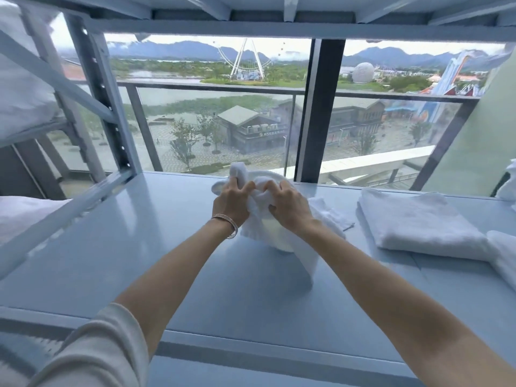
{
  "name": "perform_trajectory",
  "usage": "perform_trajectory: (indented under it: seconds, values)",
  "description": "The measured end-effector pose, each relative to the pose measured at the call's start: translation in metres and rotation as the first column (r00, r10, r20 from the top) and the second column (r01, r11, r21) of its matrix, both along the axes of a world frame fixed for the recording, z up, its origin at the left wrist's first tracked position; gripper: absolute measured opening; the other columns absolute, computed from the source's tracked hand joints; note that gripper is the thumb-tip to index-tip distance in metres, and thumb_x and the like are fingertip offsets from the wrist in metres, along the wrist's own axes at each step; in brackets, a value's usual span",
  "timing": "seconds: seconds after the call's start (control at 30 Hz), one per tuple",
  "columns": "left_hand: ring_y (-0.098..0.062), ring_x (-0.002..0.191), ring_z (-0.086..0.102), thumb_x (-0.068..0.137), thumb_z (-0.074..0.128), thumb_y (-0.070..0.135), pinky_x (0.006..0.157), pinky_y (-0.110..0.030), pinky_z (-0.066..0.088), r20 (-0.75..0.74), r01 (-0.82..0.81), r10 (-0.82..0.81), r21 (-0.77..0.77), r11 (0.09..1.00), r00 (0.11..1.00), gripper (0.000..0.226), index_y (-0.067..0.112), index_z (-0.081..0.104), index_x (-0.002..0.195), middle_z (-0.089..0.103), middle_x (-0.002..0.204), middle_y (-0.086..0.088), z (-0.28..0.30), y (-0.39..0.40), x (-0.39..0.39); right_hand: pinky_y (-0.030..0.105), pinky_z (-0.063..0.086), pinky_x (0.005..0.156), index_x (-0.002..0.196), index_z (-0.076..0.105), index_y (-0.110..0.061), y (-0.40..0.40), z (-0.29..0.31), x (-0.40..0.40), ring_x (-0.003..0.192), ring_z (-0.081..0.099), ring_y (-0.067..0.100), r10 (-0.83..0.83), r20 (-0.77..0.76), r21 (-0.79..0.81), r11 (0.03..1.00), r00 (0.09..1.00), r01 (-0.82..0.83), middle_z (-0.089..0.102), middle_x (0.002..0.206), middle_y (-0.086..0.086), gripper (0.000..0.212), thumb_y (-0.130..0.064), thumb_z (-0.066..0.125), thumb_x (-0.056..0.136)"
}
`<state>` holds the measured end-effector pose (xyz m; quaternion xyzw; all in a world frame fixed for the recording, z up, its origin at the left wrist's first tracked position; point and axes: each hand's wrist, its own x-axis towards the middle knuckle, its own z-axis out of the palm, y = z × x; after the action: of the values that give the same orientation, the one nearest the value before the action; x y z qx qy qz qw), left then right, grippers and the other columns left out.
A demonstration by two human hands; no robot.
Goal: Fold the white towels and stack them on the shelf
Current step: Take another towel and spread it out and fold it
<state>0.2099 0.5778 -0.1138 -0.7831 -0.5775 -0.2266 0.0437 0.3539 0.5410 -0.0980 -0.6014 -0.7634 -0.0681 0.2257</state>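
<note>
Head view: both hands (261, 203) grip the bunched towel (282, 236) between them.

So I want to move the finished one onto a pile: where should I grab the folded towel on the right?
Take the folded towel by its thick rounded fold, the near edge, coming from the front. It lies flat on the shelf, so slide fingers underneath there; probably the layers stay together.

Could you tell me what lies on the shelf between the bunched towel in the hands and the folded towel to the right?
In the head view, only bare shelf separates the bunched towel from the folded towel.
</note>
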Motion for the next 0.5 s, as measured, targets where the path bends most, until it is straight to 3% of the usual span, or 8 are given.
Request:
perform_trajectory:
  seconds: [0.1, 0.17, 0.23, 0.3, 0.4, 0.5]
  values:
    - [-0.037, 0.105, 0.053, 0.088, 0.049, 0.015, 0.062, -0.038, 0.041, -0.093, -0.016, 0.009, -0.081, 0.997, 0.996, 0.046, 0.026, 0.043, 0.133, 0.038, 0.125, -0.018, -0.011, -0.004, -0.056, 0.032, 0.038, 0.071, 0.126, 0.043, -0.02, 0.005, -0.017, -0.045, 0.104, 0.052, 0.031, 0.01, 0.031, -0.074, 0.997, 0.999, -0.008, 0.049, 0.113, 0.012, 0.044, -0.016, 0.057, 0.085]
    - [-0.036, 0.106, 0.053, 0.087, 0.053, 0.02, 0.073, -0.04, 0.045, -0.202, -0.001, -0.038, -0.19, 0.982, 0.979, 0.052, 0.028, 0.039, 0.136, 0.037, 0.128, -0.017, -0.027, -0.005, -0.092, 0.037, 0.041, 0.075, 0.129, 0.041, -0.024, 0.008, -0.035, -0.067, 0.111, 0.046, 0.03, 0.036, 0.123, -0.188, 0.982, 0.992, -0.012, 0.045, 0.115, 0.011, 0.049, -0.019, 0.058, 0.083]
    - [-0.036, 0.107, 0.051, 0.083, 0.058, 0.017, 0.081, -0.039, 0.045, -0.281, 0.012, -0.112, -0.336, 0.942, 0.953, 0.066, 0.031, 0.03, 0.141, 0.035, 0.13, -0.016, -0.047, -0.001, -0.123, 0.038, 0.042, 0.079, 0.132, 0.039, -0.027, 0.011, -0.051, -0.08, 0.114, 0.041, 0.03, 0.072, 0.172, -0.292, 0.956, 0.982, -0.019, 0.042, 0.115, 0.011, 0.054, -0.02, 0.058, 0.082]
    - [-0.039, 0.105, 0.052, 0.079, 0.058, 0.009, 0.082, -0.041, 0.046, -0.262, 0.064, -0.205, -0.462, 0.885, 0.943, 0.083, 0.038, 0.016, 0.144, 0.033, 0.135, -0.015, -0.061, 0.005, -0.144, 0.036, 0.039, 0.079, 0.134, 0.039, -0.029, 0.01, -0.06, -0.085, 0.111, 0.04, 0.03, 0.068, 0.175, -0.307, 0.951, 0.982, -0.012, 0.041, 0.113, 0.011, 0.057, -0.021, 0.058, 0.081]
    - [-0.034, 0.11, 0.054, 0.09, 0.048, 0.02, 0.083, -0.037, 0.045, -0.256, 0.148, -0.308, -0.5, 0.853, 0.916, 0.066, 0.041, 0.017, 0.145, 0.04, 0.138, -0.009, -0.046, 0.01, -0.151, 0.037, 0.036, 0.081, 0.135, 0.028, -0.038, 0.005, -0.063, -0.081, 0.107, 0.04, 0.029, 0.032, 0.133, -0.237, 0.972, 0.991, 0.001, 0.042, 0.116, 0.01, 0.066, -0.025, 0.059, 0.079]
    - [-0.028, 0.112, 0.054, 0.097, 0.03, 0.019, 0.077, -0.031, 0.037, -0.368, 0.097, -0.235, -0.357, 0.929, 0.9, 0.048, 0.04, 0.032, 0.141, 0.049, 0.131, -0.004, -0.013, 0.012, -0.134, 0.044, 0.044, 0.087, 0.134, 0.023, -0.038, -0.002, -0.066, -0.064, 0.107, 0.046, 0.031, 0.007, 0.08, -0.201, 0.98, 0.997, 0.009, 0.048, 0.117, 0.01, 0.074, -0.031, 0.065, 0.074]
